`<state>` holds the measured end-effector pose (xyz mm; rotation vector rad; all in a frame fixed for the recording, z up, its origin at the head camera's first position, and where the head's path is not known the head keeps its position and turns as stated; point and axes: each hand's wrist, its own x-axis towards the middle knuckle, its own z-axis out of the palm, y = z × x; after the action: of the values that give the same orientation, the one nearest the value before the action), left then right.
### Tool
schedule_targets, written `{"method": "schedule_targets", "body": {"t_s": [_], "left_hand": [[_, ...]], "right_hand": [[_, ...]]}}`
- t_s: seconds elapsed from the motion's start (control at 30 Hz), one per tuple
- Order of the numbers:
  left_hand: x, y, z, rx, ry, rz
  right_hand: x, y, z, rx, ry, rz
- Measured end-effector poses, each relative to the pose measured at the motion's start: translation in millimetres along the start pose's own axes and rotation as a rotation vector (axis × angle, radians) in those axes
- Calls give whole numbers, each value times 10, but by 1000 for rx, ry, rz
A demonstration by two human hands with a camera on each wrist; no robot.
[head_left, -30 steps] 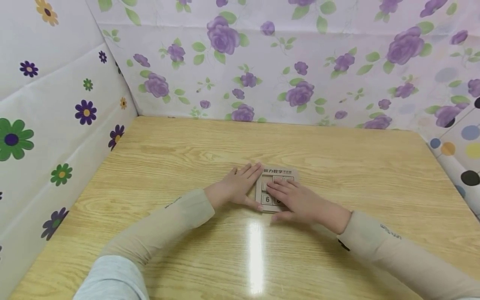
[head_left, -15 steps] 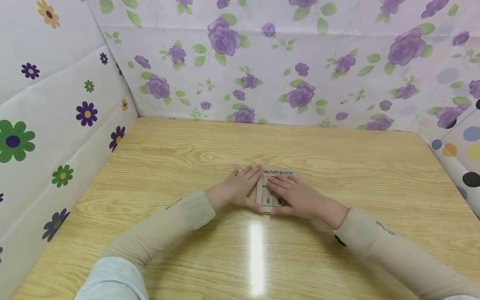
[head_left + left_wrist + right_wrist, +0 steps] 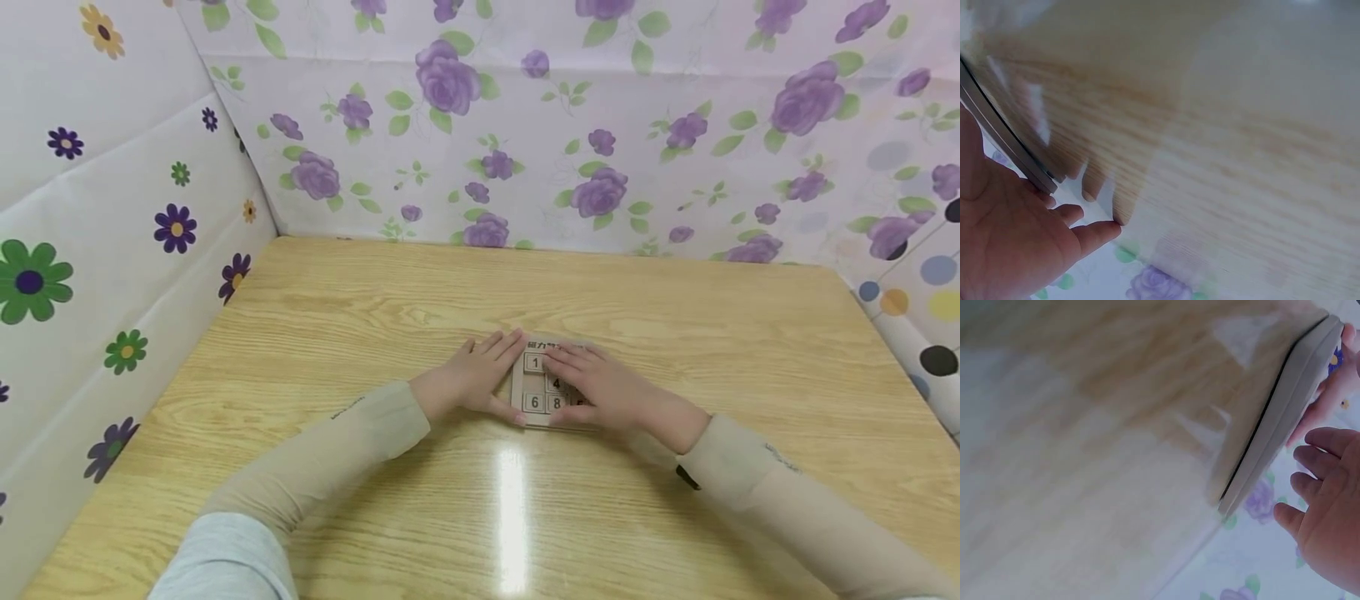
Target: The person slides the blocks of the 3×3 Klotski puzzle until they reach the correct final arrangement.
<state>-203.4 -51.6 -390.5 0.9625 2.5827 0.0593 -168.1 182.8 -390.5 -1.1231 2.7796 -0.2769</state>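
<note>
Resting both hands at a thin number board, which sits between them. Left hand: straight fingers, thumb spread wide, lying along the board's left edge; not pinching anything. Right hand: four straight fingers close together over the tiles, thumb apart near the bottom edge. Also no pinch; can't tell how hard the fingertips press.

Board is a tan rectangle with rounded corners, dark printed header partly under the right fingers. Wrist views show a smooth pale edge, thin dark line below. Tiles squarish, framed black digits: 1 tile just left of the right fingertips, 4 tile partly under those fingers, 6 tile and 8 tile left of the right thumb. Recessed gap between 1 and 6. Rightmost tiles mostly hidden by the right hand.

Under both hands: glossy yellow wood-grain tabletop, glare streak between forearms. Behind wrists: smooth beige sleeves. Well beyond fingertips: creased purple-rose cloth.
</note>
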Motion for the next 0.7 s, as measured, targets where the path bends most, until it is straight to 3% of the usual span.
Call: {"method": "schedule_targets", "body": {"t_s": [0.3, 0.53, 0.7], "left_hand": [[-7, 4, -2, -14, 0, 0], [-8, 8, 7, -23, 2, 4], [-12, 7, 2, -28, -1, -7]], "right_hand": [[-167, 46, -56, -43, 36, -24], [-290, -40, -6, -85, 6, -83], [-306, -90, 3, -65, 0, -78]]}}
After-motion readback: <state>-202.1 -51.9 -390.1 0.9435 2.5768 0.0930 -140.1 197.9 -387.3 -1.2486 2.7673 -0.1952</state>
